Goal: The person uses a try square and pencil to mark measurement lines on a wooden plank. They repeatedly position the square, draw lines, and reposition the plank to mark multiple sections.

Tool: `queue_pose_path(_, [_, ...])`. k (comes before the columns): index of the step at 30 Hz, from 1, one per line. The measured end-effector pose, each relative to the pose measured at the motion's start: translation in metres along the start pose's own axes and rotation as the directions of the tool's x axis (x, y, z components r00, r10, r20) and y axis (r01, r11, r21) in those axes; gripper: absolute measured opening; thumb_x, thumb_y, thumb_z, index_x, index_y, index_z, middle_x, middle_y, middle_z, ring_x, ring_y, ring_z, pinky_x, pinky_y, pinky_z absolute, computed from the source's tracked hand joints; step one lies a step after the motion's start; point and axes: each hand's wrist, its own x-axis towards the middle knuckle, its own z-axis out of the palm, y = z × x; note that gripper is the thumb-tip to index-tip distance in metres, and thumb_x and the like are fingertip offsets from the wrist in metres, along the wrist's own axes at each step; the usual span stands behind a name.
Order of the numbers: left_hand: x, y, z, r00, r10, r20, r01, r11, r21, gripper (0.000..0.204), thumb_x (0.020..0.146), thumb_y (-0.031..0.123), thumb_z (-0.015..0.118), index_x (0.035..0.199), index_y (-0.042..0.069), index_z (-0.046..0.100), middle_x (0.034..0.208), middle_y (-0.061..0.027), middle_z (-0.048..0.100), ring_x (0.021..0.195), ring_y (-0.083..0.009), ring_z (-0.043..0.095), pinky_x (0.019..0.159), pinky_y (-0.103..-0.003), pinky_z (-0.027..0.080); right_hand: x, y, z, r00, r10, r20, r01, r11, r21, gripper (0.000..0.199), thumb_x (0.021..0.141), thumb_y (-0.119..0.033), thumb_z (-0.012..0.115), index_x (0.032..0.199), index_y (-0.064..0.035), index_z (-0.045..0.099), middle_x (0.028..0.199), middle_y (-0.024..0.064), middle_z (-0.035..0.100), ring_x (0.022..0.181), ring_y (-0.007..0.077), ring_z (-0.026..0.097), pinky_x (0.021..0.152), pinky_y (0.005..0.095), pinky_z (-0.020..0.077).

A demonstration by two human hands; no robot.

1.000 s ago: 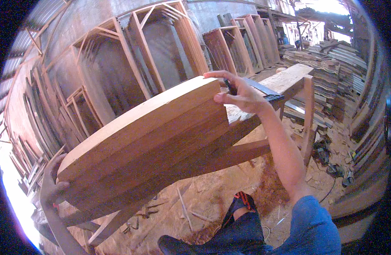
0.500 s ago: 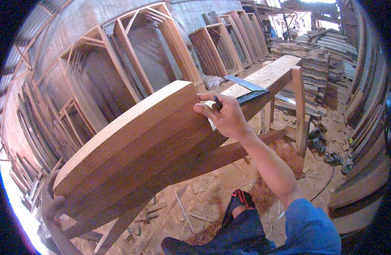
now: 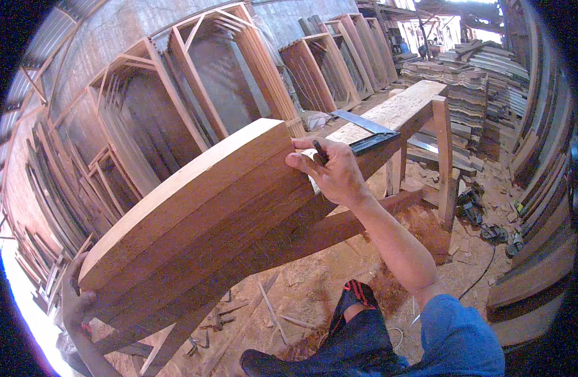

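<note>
A stack of long curved wooden boards [image 3: 194,220] rests on edge across a wooden workbench [image 3: 402,110], slanting from lower left to upper centre. My left hand [image 3: 75,305] grips the stack's lower left end. My right hand [image 3: 330,173] presses against the stack's upper right end, and a thin dark pencil-like object is pinched between its fingers. A metal carpenter's square [image 3: 367,132] lies on the bench just beyond my right hand.
Many wooden door and window frames [image 3: 194,81] lean against the corrugated wall behind. Stacked planks [image 3: 471,69] fill the far right. Sawdust and offcuts [image 3: 276,308] cover the floor, and a power tool with a cable [image 3: 474,207] lies by the bench leg. My dark shoe [image 3: 355,295] shows below.
The view has shifted and the board stack's right end sits lower in the picture. My right hand has slid from the top corner down onto the stack's end face. My left hand keeps its hold.
</note>
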Motion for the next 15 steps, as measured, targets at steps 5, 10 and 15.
queue_pose_path(5, [0.001,0.004,0.002,1.000,-0.012,0.013,0.012,1.000,-0.021,0.107,0.056,0.049,0.091,0.140,-0.003,0.049,0.132,-0.0154,0.060,0.125,-0.0275,0.058,0.108,-0.039,0.043,0.000,-0.005,-0.003,0.997,0.071,0.033,-0.070,0.997,-0.036,0.047,0.091,-0.041,0.078,0.116,-0.0016,0.073,0.078,0.0058,0.068,0.068,0.0127,0.056,0.064,0.0303,0.0454])
queue_pose_path(10, [0.002,0.008,-0.002,0.997,-0.050,0.066,0.047,0.998,0.045,0.110,0.053,0.048,0.092,0.141,-0.003,0.050,0.134,-0.0151,0.059,0.126,-0.0281,0.057,0.109,-0.040,0.042,-0.001,-0.010,-0.006,0.985,0.162,0.063,-0.159,0.986,-0.044,0.049,0.090,-0.045,0.076,0.114,-0.0031,0.074,0.086,0.0171,0.075,0.075,0.0247,0.071,0.068,0.0371,0.0525])
queue_pose_path(15, [0.000,-0.003,-0.008,0.999,-0.037,-0.021,0.038,0.997,0.068,0.115,0.051,0.050,0.093,0.143,-0.002,0.048,0.135,-0.0147,0.059,0.127,-0.0285,0.056,0.111,-0.040,0.040,0.000,-0.005,-0.002,0.998,0.057,0.011,-0.056,0.998,-0.007,0.046,0.090,-0.041,0.078,0.114,-0.0015,0.073,0.081,0.0065,0.070,0.071,0.0124,0.058,0.066,0.0292,0.0469])
